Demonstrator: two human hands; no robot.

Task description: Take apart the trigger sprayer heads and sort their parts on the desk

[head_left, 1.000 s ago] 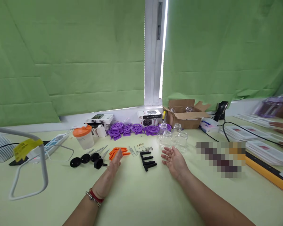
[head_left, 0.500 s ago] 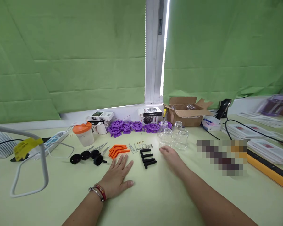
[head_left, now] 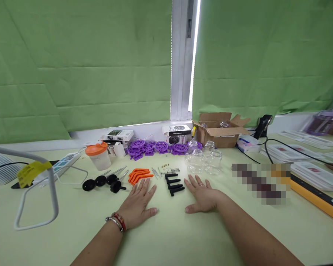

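Left hand [head_left: 140,202]: grip spread apart, fingers fanned, palm flat on the tabletop [head_left: 166,236]. It holds nothing. Position matches half a second ago.

Right hand [head_left: 201,194]: grip likewise apart, palm down, flat on the tabletop, empty. Half a second ago it was further forward, near the jars [head_left: 203,161]. It now lies drawn back, level with the left hand. A second ago both hands stood on edge, palms facing each other.

Pegs [head_left: 174,184]: four black pieces stacked in a row between the two hands, just beside the right fingertips, not touched. Unmoved.

Orange parts [head_left: 138,175]: just beyond the left fingertips, apart from them.

Springs [head_left: 170,171] and small screws lie behind the pegs. Black knobs [head_left: 104,182] with metal pins lie left of the orange parts. Further back stand an orange-lidded cup [head_left: 97,158], a pile of purple discs [head_left: 155,148] and an open carton [head_left: 219,130]. A wire frame [head_left: 51,192] occupies the left edge.
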